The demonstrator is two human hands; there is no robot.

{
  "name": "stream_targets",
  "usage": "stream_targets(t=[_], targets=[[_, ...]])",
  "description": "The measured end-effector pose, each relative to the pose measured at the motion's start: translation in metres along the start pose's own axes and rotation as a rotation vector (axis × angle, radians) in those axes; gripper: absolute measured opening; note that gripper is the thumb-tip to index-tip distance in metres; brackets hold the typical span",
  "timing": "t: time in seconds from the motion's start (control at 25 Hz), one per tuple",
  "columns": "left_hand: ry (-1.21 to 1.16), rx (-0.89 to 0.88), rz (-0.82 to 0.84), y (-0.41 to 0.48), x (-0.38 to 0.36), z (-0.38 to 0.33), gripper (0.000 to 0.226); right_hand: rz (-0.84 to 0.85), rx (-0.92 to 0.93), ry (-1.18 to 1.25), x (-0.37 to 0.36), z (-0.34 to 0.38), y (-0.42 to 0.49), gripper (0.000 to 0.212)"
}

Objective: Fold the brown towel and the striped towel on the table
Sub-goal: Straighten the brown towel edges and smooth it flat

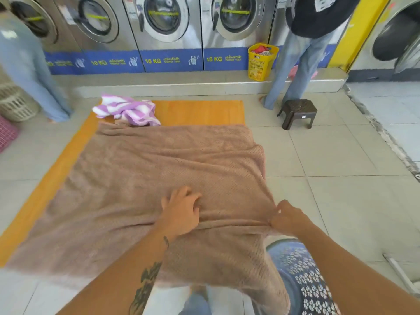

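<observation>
Item 1, orange wooden surface [45, 189]: a bare strip shows left of the brown waffle-weave towel [159, 169], and a bare patch beyond the towel's far edge.

Item 2, crumpled purple-and-white striped towel [127, 109]: lies unfolded at the far left corner of the brown waffle-weave towel, touching or just overlapping its far edge.

Item 3, brown waffle-weave towel: spread over most of the surface. Its near portion hangs off toward the person, and its right side overhangs the surface edge.

Item 4, left hand [180, 212]: rests on the towel's near middle with fingers bent into the cloth. Whether it grips or only presses cannot be told.

Item 5, right hand [285, 218]: pinches the cloth at the towel's near right. A raised ridge runs between the two hands.

Item 6, blue patterned basket [302, 269]: stands below the towel's hanging near right part.

Risks, as judged:
- The overhanging weight may drag the towel toward the floor if either hand lets go.
- A fold taken from the uneven ridge may come out crooked.
- Pulling the towel nearer may carry the striped towel along with it.
</observation>
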State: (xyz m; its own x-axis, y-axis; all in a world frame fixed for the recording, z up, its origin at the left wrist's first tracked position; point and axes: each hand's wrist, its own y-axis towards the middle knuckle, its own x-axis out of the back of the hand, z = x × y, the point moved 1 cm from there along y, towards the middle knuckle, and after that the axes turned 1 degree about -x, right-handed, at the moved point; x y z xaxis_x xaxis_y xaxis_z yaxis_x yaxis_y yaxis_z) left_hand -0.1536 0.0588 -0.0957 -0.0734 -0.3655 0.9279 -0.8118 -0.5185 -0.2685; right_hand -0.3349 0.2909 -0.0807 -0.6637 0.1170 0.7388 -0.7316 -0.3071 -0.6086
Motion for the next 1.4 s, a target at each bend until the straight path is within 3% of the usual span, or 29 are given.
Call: stream_targets(t=[0.08,0.2,0.32,0.44,0.6,0.76,0.88,0.92,1.08,1.16,1.28,1.4], targets=[[0.057,0.024,-0.151,-0.027,-0.002,0.005,0.039,-0.104,0.048,-0.209,0.003,0.001,-0.017,0.04],[0.02,-0.019,-0.334,-0.076,-0.002,0.009,0.021,-0.227,0.378,-0.235,-0.016,0.035,-0.05,0.033],[-0.025,-0.048,-0.16,-0.124,-0.02,0.028,0.018,-0.087,0.561,-0.264,-0.064,0.058,-0.091,0.031],[-0.005,-0.099,-0.022,-0.15,-0.041,0.046,0.027,-0.006,0.53,-0.438,-0.11,0.056,-0.119,0.041],[-0.043,-0.243,-0.02,-0.145,-0.032,0.05,0.002,-0.062,0.495,-0.37,-0.122,0.056,-0.129,0.017],[-0.191,-0.354,0.014,-0.151,-0.029,0.064,0.013,-0.083,0.398,-0.366,-0.124,0.036,-0.132,0.015],[-0.124,-0.415,0.233,-0.16,-0.022,0.07,0.008,0.057,0.38,-0.463,-0.136,0.026,-0.143,0.014],[-0.14,-0.406,0.273,-0.162,-0.021,0.073,0.012,0.061,0.361,-0.428,-0.137,0.027,-0.149,0.017],[-0.204,-0.322,0.188,-0.154,-0.019,0.091,0.024,-0.223,0.251,-0.355,-0.137,0.029,-0.159,0.052],[-0.204,-0.271,0.199,-0.152,-0.014,0.096,0.022,-0.188,0.208,-0.347,-0.143,0.015,-0.159,0.066],[-0.177,-0.157,0.21,-0.151,-0.009,0.105,0.018,-0.061,0.162,-0.218,-0.15,-0.014,-0.152,0.064],[-0.266,-0.078,0.193,-0.152,0.008,0.104,0.021,-0.115,0.201,-0.196,-0.135,-0.005,-0.148,0.043]])
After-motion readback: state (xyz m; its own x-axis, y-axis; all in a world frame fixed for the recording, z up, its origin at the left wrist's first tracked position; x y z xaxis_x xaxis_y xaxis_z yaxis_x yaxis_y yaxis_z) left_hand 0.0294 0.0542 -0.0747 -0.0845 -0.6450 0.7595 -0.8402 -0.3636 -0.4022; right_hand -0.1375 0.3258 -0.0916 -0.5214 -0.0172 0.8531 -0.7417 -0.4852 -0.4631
